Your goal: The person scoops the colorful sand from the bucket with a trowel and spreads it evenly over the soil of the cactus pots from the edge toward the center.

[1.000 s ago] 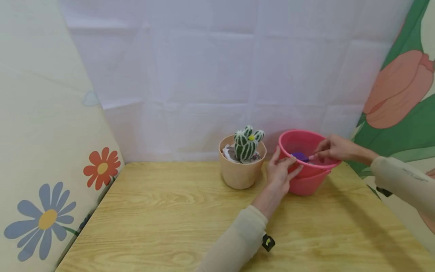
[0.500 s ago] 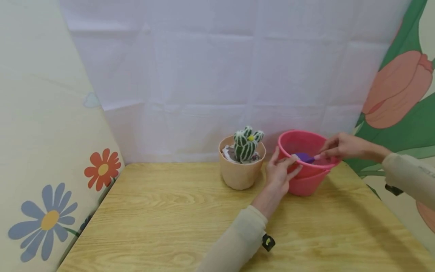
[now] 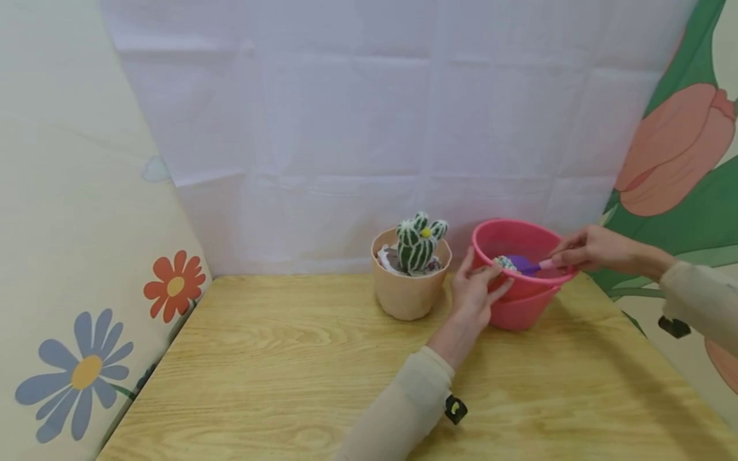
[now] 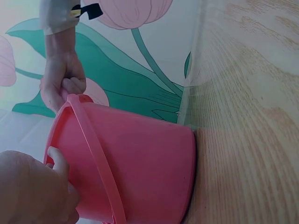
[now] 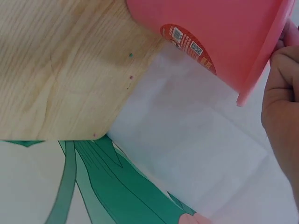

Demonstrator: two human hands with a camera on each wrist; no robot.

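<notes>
My left hand steadies a pink bucket, fingers spread at the near left of its rim and wall. Thumb and fingers of my right hand pinch the pink handle of a small toy shovel at the bucket's right rim. Its purple blade is inside the mouth, tilted, beside small pale multicoloured beads. The left wrist view has the bucket on the table with its handle hanging down the side. A red label marks the bucket in the right wrist view; the shovel blade is hidden there.
Left of the bucket stands a peach flowerpot with a knitted cactus in it. White cloth hangs behind the wooden table. Flower-printed walls flank both sides. A few tiny coloured specks lie near the table corner.
My right hand has drawn back to the right and slightly up with the shovel, so more of its blade and the beads now show. My left hand stays on the bucket.
</notes>
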